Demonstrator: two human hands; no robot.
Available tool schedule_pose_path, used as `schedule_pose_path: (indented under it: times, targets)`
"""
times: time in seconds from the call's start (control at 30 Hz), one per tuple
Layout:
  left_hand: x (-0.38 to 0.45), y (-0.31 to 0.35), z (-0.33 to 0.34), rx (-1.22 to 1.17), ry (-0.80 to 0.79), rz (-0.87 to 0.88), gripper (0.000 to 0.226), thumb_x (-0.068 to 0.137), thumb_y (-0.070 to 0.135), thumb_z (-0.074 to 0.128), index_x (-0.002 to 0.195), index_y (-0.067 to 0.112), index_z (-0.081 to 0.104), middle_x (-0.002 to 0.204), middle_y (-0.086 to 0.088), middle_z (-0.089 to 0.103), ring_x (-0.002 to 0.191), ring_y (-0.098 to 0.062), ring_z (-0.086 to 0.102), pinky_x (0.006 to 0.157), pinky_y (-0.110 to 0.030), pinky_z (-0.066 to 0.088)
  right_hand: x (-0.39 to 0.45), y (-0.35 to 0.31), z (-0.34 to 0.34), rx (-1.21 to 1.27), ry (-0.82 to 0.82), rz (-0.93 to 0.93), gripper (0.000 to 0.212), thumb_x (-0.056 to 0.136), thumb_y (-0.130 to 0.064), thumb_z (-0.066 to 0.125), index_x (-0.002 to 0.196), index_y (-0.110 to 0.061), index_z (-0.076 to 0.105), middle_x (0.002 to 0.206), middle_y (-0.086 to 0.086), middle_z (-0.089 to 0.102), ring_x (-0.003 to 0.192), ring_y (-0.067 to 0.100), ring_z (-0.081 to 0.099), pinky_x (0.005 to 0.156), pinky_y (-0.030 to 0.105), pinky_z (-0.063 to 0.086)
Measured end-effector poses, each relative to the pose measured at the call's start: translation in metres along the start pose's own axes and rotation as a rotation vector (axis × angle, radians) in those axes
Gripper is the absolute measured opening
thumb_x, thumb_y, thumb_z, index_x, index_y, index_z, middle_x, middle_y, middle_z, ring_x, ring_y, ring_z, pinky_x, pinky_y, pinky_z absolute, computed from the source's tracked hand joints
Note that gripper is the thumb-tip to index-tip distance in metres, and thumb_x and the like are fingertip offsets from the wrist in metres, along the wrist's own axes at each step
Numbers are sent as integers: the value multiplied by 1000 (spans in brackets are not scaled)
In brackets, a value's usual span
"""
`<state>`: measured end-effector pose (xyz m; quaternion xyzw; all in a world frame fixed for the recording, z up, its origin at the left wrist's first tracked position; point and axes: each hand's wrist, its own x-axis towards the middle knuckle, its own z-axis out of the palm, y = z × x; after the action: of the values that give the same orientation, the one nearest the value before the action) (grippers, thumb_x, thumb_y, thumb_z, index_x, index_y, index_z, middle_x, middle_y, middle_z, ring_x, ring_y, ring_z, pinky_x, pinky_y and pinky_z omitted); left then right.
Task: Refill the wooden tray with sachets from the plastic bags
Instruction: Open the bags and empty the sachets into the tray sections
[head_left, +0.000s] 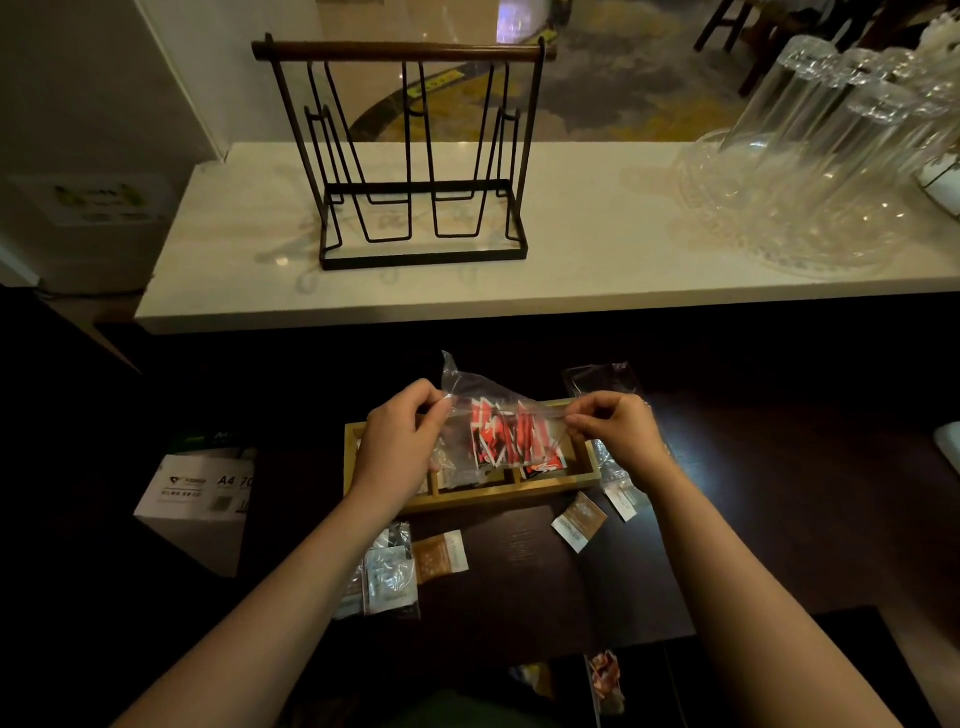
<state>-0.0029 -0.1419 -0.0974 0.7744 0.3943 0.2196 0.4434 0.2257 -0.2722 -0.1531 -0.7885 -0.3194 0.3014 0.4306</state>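
Both hands hold a clear plastic bag (462, 387) of red-and-white sachets (511, 434) up over the wooden tray (483, 500). My left hand (402, 439) pinches the bag's left top edge, and my right hand (615, 428) pinches the right top edge. The bag hides most of the tray's compartments; a red sachet (545, 467) shows in the right one. Brown sachets (439, 556) (579, 519) lie loose on the dark counter in front of the tray. A second plastic bag with white sachets (387, 577) lies at front left.
A black wire rack (415, 156) with a wooden handle stands on the white shelf behind. Clear glassware (810, 171) crowds the shelf's right end. An A4 paper box (200, 488) sits left of the tray. Another clear bag (602, 379) lies behind the tray at right.
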Motion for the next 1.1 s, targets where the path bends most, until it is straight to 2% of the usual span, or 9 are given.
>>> schedule_pose_path:
  times: [0.13,0.27,0.37,0.5,0.63,0.8,0.97,1.1]
  targets:
    - [1,11,1,3,-27,38,17,95,22,53,83,11,57,76,1,62,71,-16,66,48,-37,58,-1,4,-2,33,6,16,6,82,-5,67,83,-10,70,74,9,68,67,15,65,69,29,56]
    - [3,15,3,40,-67,61,17,95,19,53,80,12,57,82,-2,64,74,-18,67,49,-41,57,-5,9,-1,87,-9,52,7,84,-2,64,85,-8,68,74,6,67,64,10,64,66,23,53]
    - [3,19,6,55,-82,97,19,95,20,52,76,16,54,90,-5,67,75,-14,67,51,-40,58,-7,11,1,109,4,62,9,84,1,63,83,-7,68,74,9,67,63,11,64,65,22,54]
    - [6,18,11,116,-70,124,22,94,23,52,73,19,52,75,-3,64,69,-14,64,54,-47,56,-8,20,3,157,26,89,9,82,1,65,83,-8,69,75,7,68,65,13,64,66,26,54]
    - [12,22,16,147,-53,147,21,94,27,52,74,21,51,72,-2,62,64,-16,62,52,-49,54,-9,22,4,253,52,134,12,82,2,64,85,-9,70,81,6,69,70,9,66,64,21,53]
    - [15,25,18,143,-65,148,21,93,27,52,74,21,50,79,-5,66,66,-17,63,53,-49,54,-9,22,5,304,57,157,15,82,2,63,87,-11,70,87,7,70,80,15,67,71,24,55]
    - [13,28,21,98,-78,153,23,94,27,51,71,29,48,87,-5,69,73,-15,65,54,-48,55,-12,22,7,353,68,175,12,82,2,63,87,-7,69,89,10,71,85,20,69,76,29,57]
    - [15,25,21,84,-87,112,19,94,27,52,76,20,54,78,-4,67,71,-16,66,54,-49,55,-13,27,7,329,58,190,11,82,2,63,89,-4,69,92,13,71,88,25,68,80,34,56]
